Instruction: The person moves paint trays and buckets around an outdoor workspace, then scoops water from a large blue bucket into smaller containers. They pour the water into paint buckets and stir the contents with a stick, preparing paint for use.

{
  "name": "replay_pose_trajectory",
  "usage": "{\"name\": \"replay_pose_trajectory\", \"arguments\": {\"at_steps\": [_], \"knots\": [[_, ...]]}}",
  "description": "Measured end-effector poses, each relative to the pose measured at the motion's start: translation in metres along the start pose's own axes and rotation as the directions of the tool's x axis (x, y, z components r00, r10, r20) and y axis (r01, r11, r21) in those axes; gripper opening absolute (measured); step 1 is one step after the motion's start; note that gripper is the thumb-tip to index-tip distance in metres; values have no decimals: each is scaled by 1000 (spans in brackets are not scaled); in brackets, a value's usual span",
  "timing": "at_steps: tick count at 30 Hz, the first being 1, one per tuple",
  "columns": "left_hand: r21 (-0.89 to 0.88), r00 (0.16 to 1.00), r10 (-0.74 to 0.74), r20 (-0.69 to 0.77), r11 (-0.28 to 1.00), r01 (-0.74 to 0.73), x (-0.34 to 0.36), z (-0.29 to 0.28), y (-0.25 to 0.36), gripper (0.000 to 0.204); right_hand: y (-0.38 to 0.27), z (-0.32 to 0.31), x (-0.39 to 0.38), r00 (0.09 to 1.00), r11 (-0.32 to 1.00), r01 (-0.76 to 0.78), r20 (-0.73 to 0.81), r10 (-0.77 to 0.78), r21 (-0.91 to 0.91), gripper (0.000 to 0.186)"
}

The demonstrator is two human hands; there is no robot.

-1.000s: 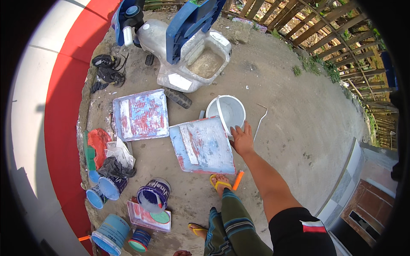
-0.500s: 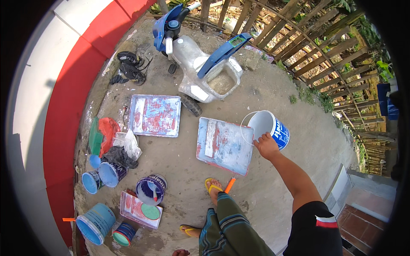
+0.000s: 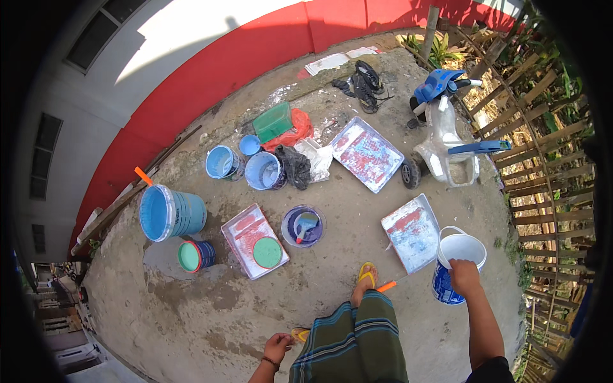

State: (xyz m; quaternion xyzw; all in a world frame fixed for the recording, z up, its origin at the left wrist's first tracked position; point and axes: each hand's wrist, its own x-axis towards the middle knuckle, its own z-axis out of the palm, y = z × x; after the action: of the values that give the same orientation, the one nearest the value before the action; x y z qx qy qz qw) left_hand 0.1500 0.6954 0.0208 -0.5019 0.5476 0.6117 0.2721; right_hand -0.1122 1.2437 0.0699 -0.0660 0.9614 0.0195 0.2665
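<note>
At the right, my right hand (image 3: 465,278) is closed on the near rim of a white and blue bucket (image 3: 447,288), which stands with its mouth up and its wire handle leaning to the left. Just left of the bucket lies a paint-stained tray (image 3: 418,246). An orange handle on a thin metal rod (image 3: 386,286) lies by my foot, near that tray. My left hand (image 3: 278,348) hangs low beside my leg, fingers loosely apart with nothing in them.
Around the middle are a purple bucket (image 3: 319,237) holding a brush, a tray (image 3: 231,236) with a green lid (image 3: 267,253), a blue bucket (image 3: 191,214) and a small green paint pot (image 3: 189,256). Farther off stand another tray (image 3: 389,159) and a toy ride-on motorbike (image 3: 440,137).
The view has swung left, so the buckets and red wall show more fully. My left hand has come further into view. My right hand stays on the bucket.
</note>
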Motion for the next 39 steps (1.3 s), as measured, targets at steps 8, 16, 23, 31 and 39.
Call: {"name": "replay_pose_trajectory", "arguments": {"at_steps": [8,16,23,31,39], "knots": [[-424,997,78,-26,902,-81,-28,-97,-87,21,-358,-4,-25,987,93,131,-139,86,987,26],[-777,902,-105,-419,555,-297,-109,-307,-180,41,-694,40,-106,825,-165,-508,422,-375,846,44],[-804,869,144,-474,331,-494,-120,-415,-178,53,-820,96,-167,754,60,-555,532,-387,830,40],[-659,909,71,-411,666,-350,-124,-568,-56,70,-943,30,-152,40,-114,940,-437,-899,320,29],[-624,833,-56,-550,690,-366,-20,-656,35,22,-1089,20,-103,-282,-312,947,-273,-920,75,25]]}}
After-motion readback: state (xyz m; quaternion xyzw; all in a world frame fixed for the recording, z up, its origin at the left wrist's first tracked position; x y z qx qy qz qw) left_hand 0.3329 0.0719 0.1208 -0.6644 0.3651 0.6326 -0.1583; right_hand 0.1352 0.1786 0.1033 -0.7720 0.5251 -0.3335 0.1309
